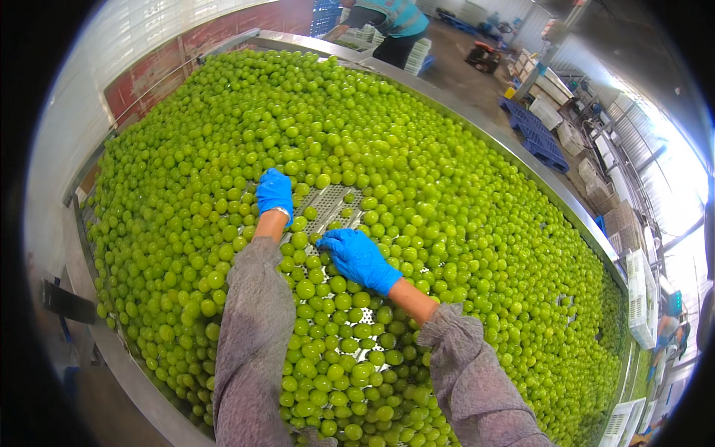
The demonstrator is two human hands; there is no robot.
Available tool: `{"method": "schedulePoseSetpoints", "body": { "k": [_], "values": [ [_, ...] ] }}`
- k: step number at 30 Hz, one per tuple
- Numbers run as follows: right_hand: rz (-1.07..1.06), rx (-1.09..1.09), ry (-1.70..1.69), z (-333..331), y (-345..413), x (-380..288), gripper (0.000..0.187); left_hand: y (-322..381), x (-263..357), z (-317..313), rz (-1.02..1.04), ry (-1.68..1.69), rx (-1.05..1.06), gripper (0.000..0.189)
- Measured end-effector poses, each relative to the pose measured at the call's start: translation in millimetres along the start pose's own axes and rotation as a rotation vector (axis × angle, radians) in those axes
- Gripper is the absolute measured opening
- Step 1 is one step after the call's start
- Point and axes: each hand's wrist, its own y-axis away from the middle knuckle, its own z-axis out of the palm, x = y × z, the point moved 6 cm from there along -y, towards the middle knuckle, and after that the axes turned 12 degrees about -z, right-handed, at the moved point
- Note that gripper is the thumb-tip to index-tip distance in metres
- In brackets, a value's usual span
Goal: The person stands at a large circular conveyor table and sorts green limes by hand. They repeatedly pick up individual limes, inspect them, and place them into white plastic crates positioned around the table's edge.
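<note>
A broad layer of small round green fruits covers a perforated metal bed. My left hand, in a blue glove, is curled down among the fruits beside a bare patch of the bed. My right hand, gloved in the same blue, rests lower and to the right with its fingers bent toward that patch. A few single fruits lie on the bare metal between and beyond the hands. The fingertips of both hands are hidden, so whether either one holds a fruit does not show.
A metal rim borders the bed. Beyond the far rim a person in a teal vest bends near stacked crates. Blue pallets lie on the floor at the right. White crates stand along the right rim, near another person.
</note>
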Motion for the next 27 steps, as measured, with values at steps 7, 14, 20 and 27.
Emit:
{"method": "schedulePoseSetpoints", "body": {
  "k": [7, 14, 20, 27],
  "values": [
    [0.466, 0.229, 0.558, -38, 3, 53, 0.055, 41, -43, -24, -0.334, 1.635, -0.754, 0.035],
    [0.723, 0.12, 0.664, -121, 105, 120, 0.075, 144, -15, -122, -0.562, 1.794, -1.042, 0.047],
    [0.918, -0.031, 0.585, -159, 195, 83, 0.064, 242, -24, -179, -0.479, 1.618, -1.188, 0.035],
    [0.314, -0.111, 0.721, -179, 247, 8, 0.049, 290, -16, -219, -0.503, 1.711, -1.177, 0.024]
  ]
}}
